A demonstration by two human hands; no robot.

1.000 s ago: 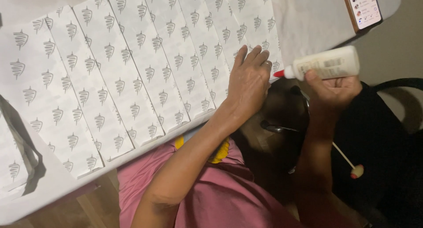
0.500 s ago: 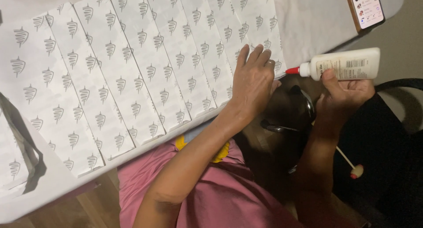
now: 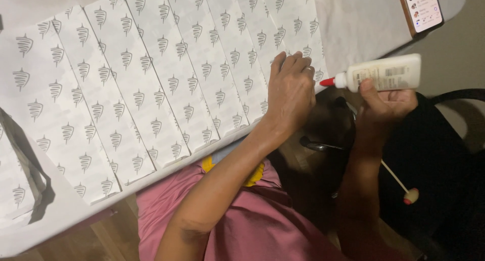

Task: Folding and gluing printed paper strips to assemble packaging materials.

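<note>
Head view: left hand (image 3: 290,92) flat, fingers together, pressing white printed paper strips (image 3: 166,79) at the white table's (image 3: 364,18) near edge. Right hand (image 3: 386,102) clasping white red-tipped plastic glue bottle (image 3: 386,73), held sideways just off that edge, nozzle toward the strips.

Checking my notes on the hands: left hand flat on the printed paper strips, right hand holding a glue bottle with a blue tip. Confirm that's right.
One detail is off: the glue bottle has a red tip, not blue, as the head view shows. The rest holds: the left hand lies flat on the printed paper strips, and the right hand holds the bottle.
</note>
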